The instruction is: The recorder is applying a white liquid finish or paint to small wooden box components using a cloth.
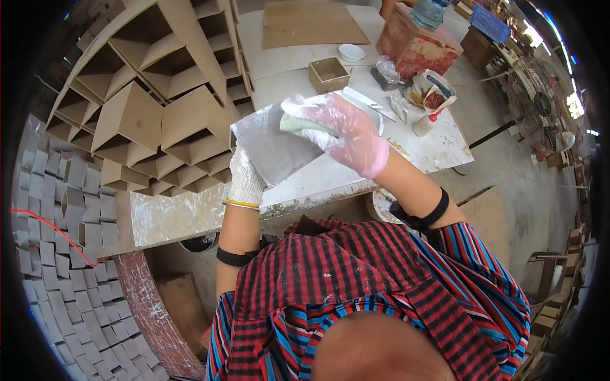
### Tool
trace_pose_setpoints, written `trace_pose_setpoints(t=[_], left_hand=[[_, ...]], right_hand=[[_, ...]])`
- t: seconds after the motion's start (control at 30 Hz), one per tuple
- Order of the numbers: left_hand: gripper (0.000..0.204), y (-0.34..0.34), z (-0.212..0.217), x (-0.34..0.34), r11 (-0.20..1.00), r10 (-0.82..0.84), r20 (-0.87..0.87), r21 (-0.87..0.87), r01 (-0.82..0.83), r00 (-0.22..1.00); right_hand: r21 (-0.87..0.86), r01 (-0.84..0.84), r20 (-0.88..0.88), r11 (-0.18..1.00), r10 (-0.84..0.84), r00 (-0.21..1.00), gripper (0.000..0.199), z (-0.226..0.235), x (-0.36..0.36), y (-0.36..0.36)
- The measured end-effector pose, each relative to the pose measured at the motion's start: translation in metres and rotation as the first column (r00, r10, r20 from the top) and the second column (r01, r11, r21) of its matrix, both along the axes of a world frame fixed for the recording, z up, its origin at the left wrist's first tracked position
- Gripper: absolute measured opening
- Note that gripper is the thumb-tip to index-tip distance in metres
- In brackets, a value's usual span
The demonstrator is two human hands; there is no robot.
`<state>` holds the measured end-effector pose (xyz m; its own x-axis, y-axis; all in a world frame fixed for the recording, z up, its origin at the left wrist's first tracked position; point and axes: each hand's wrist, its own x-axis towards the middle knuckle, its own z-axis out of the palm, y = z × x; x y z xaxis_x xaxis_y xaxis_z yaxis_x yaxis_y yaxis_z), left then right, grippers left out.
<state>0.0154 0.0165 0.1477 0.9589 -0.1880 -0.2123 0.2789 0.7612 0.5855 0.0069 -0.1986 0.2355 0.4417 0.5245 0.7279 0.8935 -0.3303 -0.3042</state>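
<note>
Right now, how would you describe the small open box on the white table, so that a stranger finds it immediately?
Start at the white worktable ahead of the person. Just beyond the grey board, which the left hand holds and the right hand wipes with a green sponge, stands a small open cardboard box. It is brown, square and empty; the white bowl behind it is round.

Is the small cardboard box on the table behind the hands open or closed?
Open. The small cardboard box stands upright on the white table with no lid on top, so its inner walls show. Its inside looks empty, though the bottom is partly hidden.
</note>
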Motion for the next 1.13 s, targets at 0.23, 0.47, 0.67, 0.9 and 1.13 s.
trace_pose_setpoints(t=[0.23,0.47,0.67,0.9,1.13], left_hand=[[0.047,0.015,-0.084,0.04,0.958,0.165,0.248,0.192,-0.215,0.955],[0.051,-0.047,0.042,-0.003,0.948,0.308,-0.026,0.085,-0.305,0.951],[0.051,-0.026,-0.025,0.021,0.896,0.218,0.215,0.343,-0.283,0.952],[0.055,-0.041,0.023,-0.005,0.951,0.302,0.084,0.041,-0.306,0.95],[0.058,-0.062,0.044,0.004,0.882,-0.186,0.469,0.467,-0.063,0.863]], right_hand=[[-0.147,0.056,-0.065,0.988,-0.066,0.996,0.041,-0.016,-0.047,0.021],[-0.018,0.327,-0.115,0.945,-0.327,0.938,0.046,-0.038,-0.012,-0.035],[0.007,0.038,-0.229,0.999,-0.035,0.973,0.048,-0.01,-0.042,-0.002],[0.105,0.251,-0.177,0.962,-0.23,0.957,0.065,-0.034,-0.014,-0.038],[-0.002,0.23,-0.075,0.973,-0.23,0.97,0.061,-0.017,-0.005,-0.042]])
